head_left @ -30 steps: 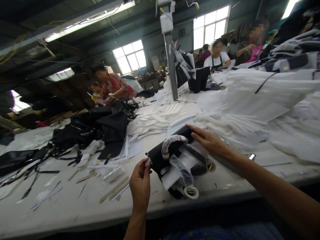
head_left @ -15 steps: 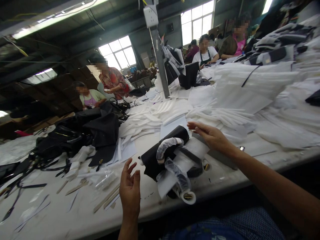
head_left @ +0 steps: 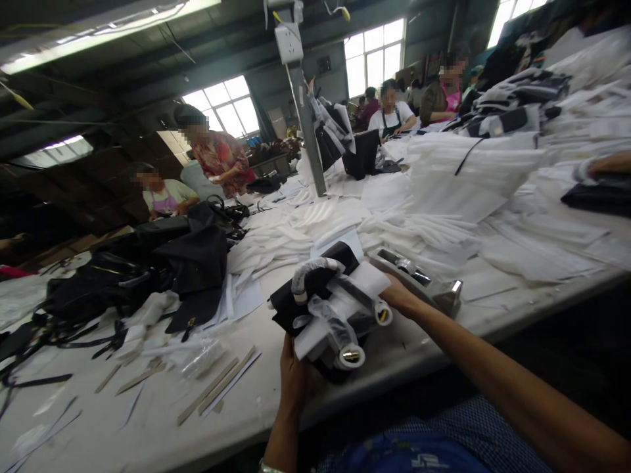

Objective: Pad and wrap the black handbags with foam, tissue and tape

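A black handbag (head_left: 323,279) lies on the white table (head_left: 148,420) in front of me, its handle and straps wrapped in white foam and clear plastic. My left hand (head_left: 292,378) grips the bag's near lower corner from below. My right hand (head_left: 397,297) holds its right side, the fingers tucked behind the wrapped strap and white sheet. The bag is tilted up off the table between the two hands.
A grey tape dispenser (head_left: 419,274) sits just right of the bag. Black bags and straps (head_left: 148,263) are piled on the left, white foam sheets (head_left: 444,177) on the right. Thin strips (head_left: 217,387) lie near the front edge. Several other people work at the far end.
My left hand, open above the table, has closed on the bag's near corner. My right hand has dropped from above the bag to grip its right side. The bag is lifted.
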